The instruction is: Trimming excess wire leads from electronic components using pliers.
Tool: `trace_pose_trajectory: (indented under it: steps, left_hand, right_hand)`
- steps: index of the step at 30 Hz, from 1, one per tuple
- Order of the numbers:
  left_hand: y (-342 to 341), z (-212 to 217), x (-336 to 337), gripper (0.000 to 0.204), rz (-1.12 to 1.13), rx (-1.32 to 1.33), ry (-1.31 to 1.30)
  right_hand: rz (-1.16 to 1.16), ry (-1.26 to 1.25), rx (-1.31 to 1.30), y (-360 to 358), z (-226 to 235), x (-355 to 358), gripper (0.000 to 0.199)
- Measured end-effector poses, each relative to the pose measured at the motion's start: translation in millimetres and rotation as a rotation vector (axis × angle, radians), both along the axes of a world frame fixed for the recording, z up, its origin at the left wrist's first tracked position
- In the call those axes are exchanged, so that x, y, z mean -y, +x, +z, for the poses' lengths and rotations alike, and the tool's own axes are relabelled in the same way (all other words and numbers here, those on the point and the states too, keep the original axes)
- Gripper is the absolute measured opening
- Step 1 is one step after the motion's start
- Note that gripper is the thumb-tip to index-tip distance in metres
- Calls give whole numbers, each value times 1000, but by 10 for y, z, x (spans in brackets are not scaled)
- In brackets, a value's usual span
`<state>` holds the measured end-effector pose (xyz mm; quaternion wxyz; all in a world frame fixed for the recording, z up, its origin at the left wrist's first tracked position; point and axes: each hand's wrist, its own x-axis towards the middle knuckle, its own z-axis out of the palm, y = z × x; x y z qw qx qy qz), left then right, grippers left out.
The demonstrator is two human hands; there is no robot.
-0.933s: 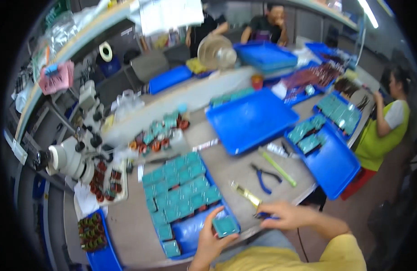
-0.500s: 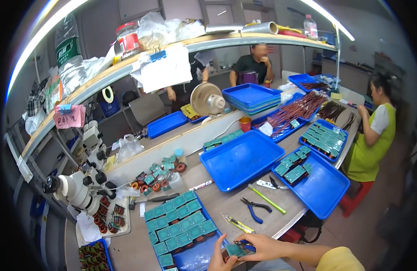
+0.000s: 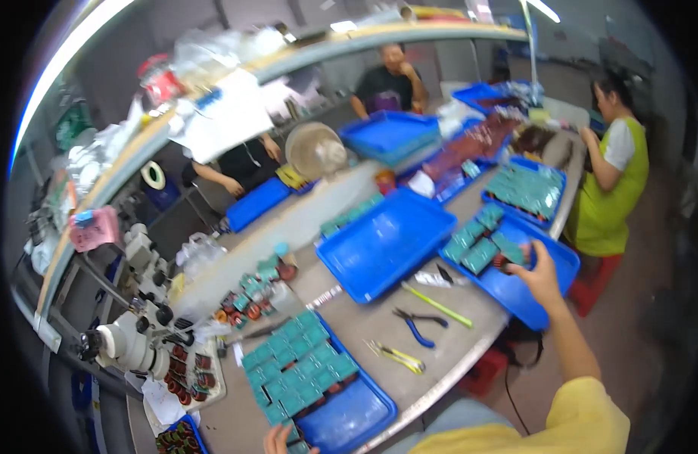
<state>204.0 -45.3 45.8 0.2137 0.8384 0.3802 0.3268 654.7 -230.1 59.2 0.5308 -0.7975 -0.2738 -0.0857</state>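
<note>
right hand placing green module in blue tray; left hand on tray edge

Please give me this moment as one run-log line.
right hand: reaching into blue tray, at green parts | left hand: at near tray of green parts | pliers: lying on table

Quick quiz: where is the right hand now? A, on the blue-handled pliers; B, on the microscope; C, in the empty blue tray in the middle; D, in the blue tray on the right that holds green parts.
D: the right hand reaches into the blue tray holding green parts.
</note>
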Motion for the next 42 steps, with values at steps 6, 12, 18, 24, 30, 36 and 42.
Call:
trace_pose_trajectory:
  steps: [6, 12, 18, 24, 30, 36, 42]
  left_hand:
    - [-419, -521, 109, 67, 14, -101, -47]
    - [-584, -448, 46, 58, 49, -230, -102]
    - [-453, -442, 14, 47, 68, -227, -90]
    - [-314, -530, -62, 43, -47, -179, -63]
    - [-245, -664, -36, 37, 37, -69, 11]
    - [-200, -657, 57, 36, 63, -57, 43]
    - [-219, -642, 37, 34, 105, -80, 202]
  right_hand:
    - [-291, -70, 191, 1336, -856, 160, 52]
    - [-105, -11, -167, 1672, -1236, 1, 26]
    - [-78, -27, -253, 1806, -1416, -96, 19]
    - [-292, -274, 30, 2204, -1535, 118, 47]
    - [-391, -135, 197, 1588, -1099, -123, 25]
    - [-200, -196, 64, 1293, -836, -302, 26]
    - [-326, -377, 299, 1068, -679, -586, 36]
